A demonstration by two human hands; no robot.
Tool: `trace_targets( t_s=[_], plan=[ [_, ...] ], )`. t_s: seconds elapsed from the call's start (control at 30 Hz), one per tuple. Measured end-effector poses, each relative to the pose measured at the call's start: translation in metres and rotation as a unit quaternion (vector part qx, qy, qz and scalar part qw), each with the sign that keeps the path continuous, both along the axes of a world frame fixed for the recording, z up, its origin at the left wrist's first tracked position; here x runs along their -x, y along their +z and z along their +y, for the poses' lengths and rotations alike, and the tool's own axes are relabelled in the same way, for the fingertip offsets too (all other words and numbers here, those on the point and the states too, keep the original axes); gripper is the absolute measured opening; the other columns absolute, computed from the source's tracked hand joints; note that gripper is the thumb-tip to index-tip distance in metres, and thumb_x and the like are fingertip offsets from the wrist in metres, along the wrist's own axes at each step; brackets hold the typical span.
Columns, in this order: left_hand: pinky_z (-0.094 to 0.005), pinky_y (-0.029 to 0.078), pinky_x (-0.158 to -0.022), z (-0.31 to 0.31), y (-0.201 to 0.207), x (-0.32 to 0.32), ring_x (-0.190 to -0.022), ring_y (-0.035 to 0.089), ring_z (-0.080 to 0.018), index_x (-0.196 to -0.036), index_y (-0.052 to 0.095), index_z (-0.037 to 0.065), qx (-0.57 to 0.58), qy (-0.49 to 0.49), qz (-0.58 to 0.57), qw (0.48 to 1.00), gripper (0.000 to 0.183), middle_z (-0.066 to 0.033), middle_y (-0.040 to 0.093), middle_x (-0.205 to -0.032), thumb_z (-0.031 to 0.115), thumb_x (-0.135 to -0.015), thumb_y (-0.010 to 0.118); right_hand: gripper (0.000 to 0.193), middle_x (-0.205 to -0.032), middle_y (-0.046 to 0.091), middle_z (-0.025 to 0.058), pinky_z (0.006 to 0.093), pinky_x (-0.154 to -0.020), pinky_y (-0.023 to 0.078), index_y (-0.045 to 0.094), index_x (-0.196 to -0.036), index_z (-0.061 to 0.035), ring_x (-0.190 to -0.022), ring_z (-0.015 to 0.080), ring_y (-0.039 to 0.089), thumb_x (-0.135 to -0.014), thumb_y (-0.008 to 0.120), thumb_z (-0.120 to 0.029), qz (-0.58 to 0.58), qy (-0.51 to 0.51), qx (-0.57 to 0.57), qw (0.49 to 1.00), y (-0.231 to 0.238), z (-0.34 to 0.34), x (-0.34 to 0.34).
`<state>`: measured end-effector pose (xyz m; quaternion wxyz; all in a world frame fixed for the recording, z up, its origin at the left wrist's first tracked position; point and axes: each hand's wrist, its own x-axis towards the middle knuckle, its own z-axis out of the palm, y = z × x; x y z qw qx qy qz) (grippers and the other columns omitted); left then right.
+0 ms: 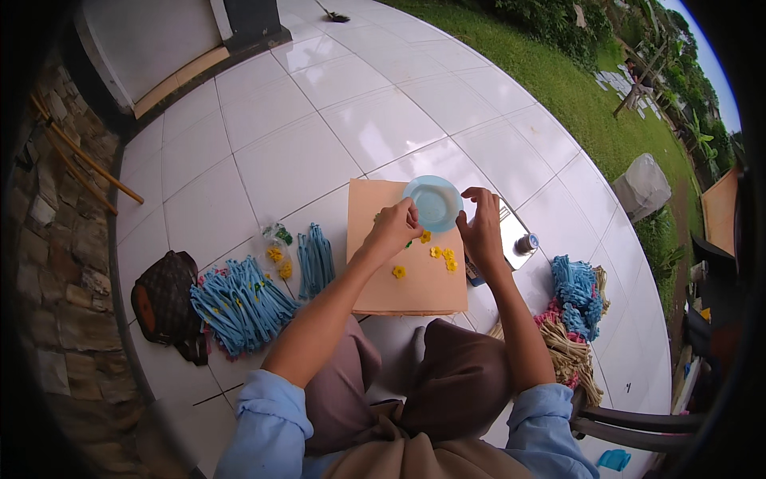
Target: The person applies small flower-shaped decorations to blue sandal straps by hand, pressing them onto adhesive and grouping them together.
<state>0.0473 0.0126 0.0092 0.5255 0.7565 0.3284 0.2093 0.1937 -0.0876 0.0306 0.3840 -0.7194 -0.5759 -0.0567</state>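
A light blue round bowl stands at the far right of a tan board before me. My left hand is at the bowl's near left side, fingers curled together in a pinch; what they hold, if anything, is hidden. Close by its fingertips lies a yellow flower piece, and a bit of green shows under the hand. My right hand curves beside the bowl's right rim, thumb and fingers apart; I cannot tell if it touches. Several more yellow flower pieces are scattered on the board.
Left of the board are blue strap bundles, a clear bag with yellow pieces and a brown bag. Right of it lie a flat white-topped box, a small jar, and blue and beige bundles.
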Motion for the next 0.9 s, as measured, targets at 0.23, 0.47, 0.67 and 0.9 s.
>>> trace_targets(
  t_s=[0.23,0.47,0.67,0.9],
  plan=[
    [-0.0387,0.047,-0.060,-0.022,-0.043,-0.015,-0.068,0.060,-0.0308,-0.077,0.051,0.003,-0.179,-0.108,0.146,0.967,0.015,-0.0123,0.060,-0.070,0.006,-0.068,0.062,0.034,-0.084,0.057,0.0011,0.0388,-0.076,0.036,0.044,-0.095,-0.0109,-0.092,0.0244,0.048,-0.066,0.060,-0.002,-0.002,0.108,0.176,0.978,-0.060,-0.018,-0.008],
    [-0.0409,0.048,-0.063,-0.025,-0.053,-0.015,-0.070,0.060,-0.0328,-0.073,0.053,0.002,-0.226,-0.075,0.151,0.959,0.008,-0.0146,0.061,-0.070,0.003,-0.068,0.059,0.032,-0.087,0.057,0.0061,0.0391,-0.072,0.036,0.044,-0.093,-0.0089,-0.095,0.0253,0.048,-0.066,0.061,-0.004,-0.062,0.092,0.195,0.975,-0.075,-0.016,-0.003],
    [-0.0382,0.049,-0.065,-0.015,-0.052,-0.015,-0.072,0.062,-0.0317,-0.077,0.055,0.001,-0.165,-0.075,0.110,0.977,0.006,-0.0153,0.063,-0.074,0.005,-0.074,0.059,0.034,-0.077,0.057,0.0040,0.0336,-0.069,0.041,0.042,-0.089,-0.0071,-0.079,0.0220,0.053,-0.065,0.064,0.000,0.059,0.100,0.149,0.982,-0.079,-0.011,-0.008],
    [-0.0299,0.051,-0.064,-0.008,-0.025,-0.018,-0.069,0.065,-0.0185,-0.087,0.061,0.000,-0.043,-0.094,0.022,0.994,0.015,-0.0116,0.065,-0.073,0.013,-0.079,0.061,0.040,-0.077,0.063,0.0066,0.0282,-0.061,0.046,0.036,-0.091,-0.0055,-0.067,0.0136,0.058,-0.072,0.070,-0.015,0.342,0.065,0.126,0.929,-0.058,-0.005,-0.014]
  ],
)
